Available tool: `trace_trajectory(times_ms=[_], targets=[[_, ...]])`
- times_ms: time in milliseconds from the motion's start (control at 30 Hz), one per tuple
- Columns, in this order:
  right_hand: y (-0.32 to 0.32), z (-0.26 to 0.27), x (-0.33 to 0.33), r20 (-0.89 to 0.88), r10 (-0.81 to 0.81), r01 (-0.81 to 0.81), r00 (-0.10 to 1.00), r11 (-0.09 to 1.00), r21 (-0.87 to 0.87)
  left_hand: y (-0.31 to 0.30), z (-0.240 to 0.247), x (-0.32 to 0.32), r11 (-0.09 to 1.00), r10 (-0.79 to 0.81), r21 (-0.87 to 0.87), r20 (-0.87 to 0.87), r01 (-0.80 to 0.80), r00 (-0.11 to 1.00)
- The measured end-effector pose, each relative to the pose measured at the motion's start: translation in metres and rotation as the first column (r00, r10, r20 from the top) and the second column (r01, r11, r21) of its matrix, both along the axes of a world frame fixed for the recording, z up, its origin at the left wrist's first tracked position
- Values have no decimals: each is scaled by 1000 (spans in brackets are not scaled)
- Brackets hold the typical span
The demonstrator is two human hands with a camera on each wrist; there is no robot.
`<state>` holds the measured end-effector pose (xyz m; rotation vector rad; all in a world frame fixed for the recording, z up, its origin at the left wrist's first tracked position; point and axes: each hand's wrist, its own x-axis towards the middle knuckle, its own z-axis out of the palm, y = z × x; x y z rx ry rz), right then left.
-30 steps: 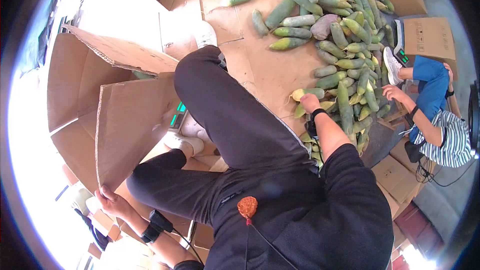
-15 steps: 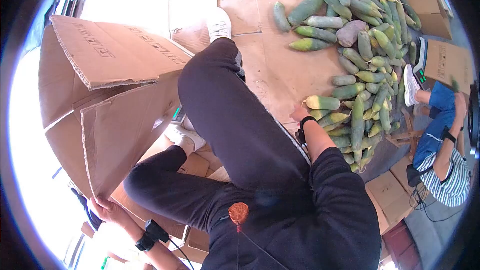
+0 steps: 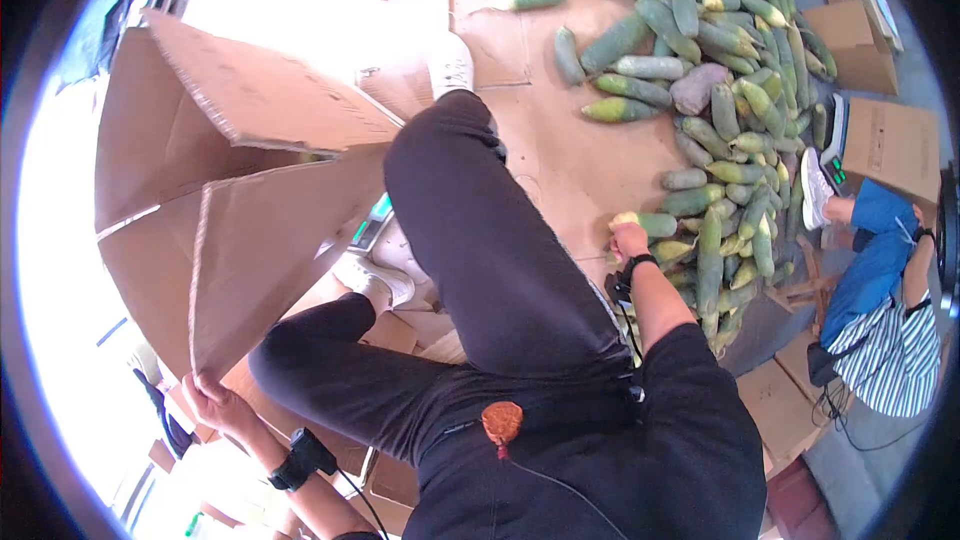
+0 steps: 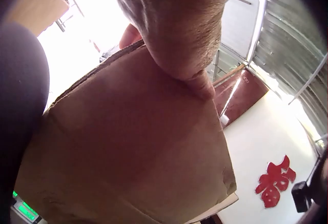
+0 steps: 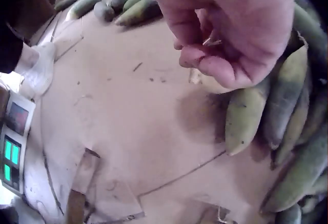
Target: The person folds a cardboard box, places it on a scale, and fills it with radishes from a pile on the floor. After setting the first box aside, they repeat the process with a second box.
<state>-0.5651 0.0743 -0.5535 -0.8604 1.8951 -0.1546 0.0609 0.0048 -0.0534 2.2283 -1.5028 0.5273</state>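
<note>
At the lower left in the head view, my left hand (image 3: 222, 408) pinches the edge of a flap on an upright open cardboard box (image 3: 135, 290). Up close in the left wrist view, the thumb lies on the brown flap (image 4: 133, 137), and fingers show behind its edge. My right hand (image 3: 630, 238) is at the pile's near side, fingers curled at the pale root end of a green radish (image 3: 658, 225). The right wrist view shows that hand (image 5: 230, 34) bent over the radish's yellowish end (image 5: 212, 84), with a thin pale bit between thumb and fingers; the palm hides the rest.
Many green radishes (image 3: 690, 90) are heaped on flattened cardboard (image 3: 560, 155). A scale with green digits (image 5: 11, 152) stands by the box and my foot. Another person in a striped top (image 3: 885, 355) sits at the right, near more cardboard boxes (image 3: 890, 145).
The head view has shifted, and the box's upper flap has tilted. My right hand drew back from the radish's root end, then came in against it again. The left hand keeps its hold.
</note>
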Motion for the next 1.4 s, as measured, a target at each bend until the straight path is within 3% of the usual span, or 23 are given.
trace_trajectory(times_ms=[33,67,100,133,167,200,267,333,367,500,633,700,833,867,900,967,1033,1167,1267,1300,1400], targets=[[-20,53,16,138,-291,286,947,956,61,2,-3,4,999,-19,-28,-27,18,999],[-47,120,38,212,-548,532,809,836,131,2,0,-1,999,25,-19,-135,-28,990],[-50,117,33,36,-58,59,998,997,-40,5,-3,3,998,55,-15,-160,-59,986],[-42,121,26,266,-499,507,825,861,43,6,-4,8,996,86,-12,-185,-90,979],[-46,132,26,308,-576,592,757,804,49,3,-1,3,998,68,-6,-176,-70,982],[-58,152,26,313,-551,564,773,824,59,-1,1,-4,999,51,2,-167,-52,985],[-72,184,24,309,-661,692,684,722,13,0,1,-2,999,42,1,-150,-42,988],[-82,212,11,412,-615,698,672,711,-78,-3,5,-9,1000,-5,-13,-193,3,981],[-89,233,6,442,-643,732,625,680,-44,-5,8,-13,1000,3,-9,-177,-5,984],[-119,302,13,594,-488,652,639,754,-82,-5,6,-10,999,-2,-41,-178,-5,984],[-184,405,85,714,16,409,700,810,-420,-5,8,-9,1000,-12,-17,-106,10,994],[-218,469,129,740,186,411,646,732,-543,-4,9,-7,999,-20,-26,-99,18,995],[-271,591,198,652,655,327,382,564,-758,-6,10,-13,999,-26,-45,-82,22,996],[-280,618,215,636,726,325,262,554,-766,-6,10,-14,998,-35,-49,-89,31,995],[-289,643,233,598,782,333,174,525,-783,-6,10,-13,999,-29,-42,-87,26,996],[-300,677,260,608,784,313,-122,612,-726,-5,10,-12,999,-20,-32,-84,17,996],[-309,685,314,358,886,429,-294,457,-779,-5,10,-10,999,-38,-40,-94,34,995],[-326,678,362,378,914,490,-147,399,-775,-5,11,-9,999,-30,-34,-72,27,997],[-308,637,372,614,766,222,190,576,-787,-5,11,-8,998,-50,-43,-49,48,998],[-303,628,374,687,648,93,328,702,-706,-4,12,-8,999,-35,-21,-45,34,998],[-303,579,365,417,794,-220,442,547,-808,-6,12,-9,999,-34,-29,-72,32,997]])
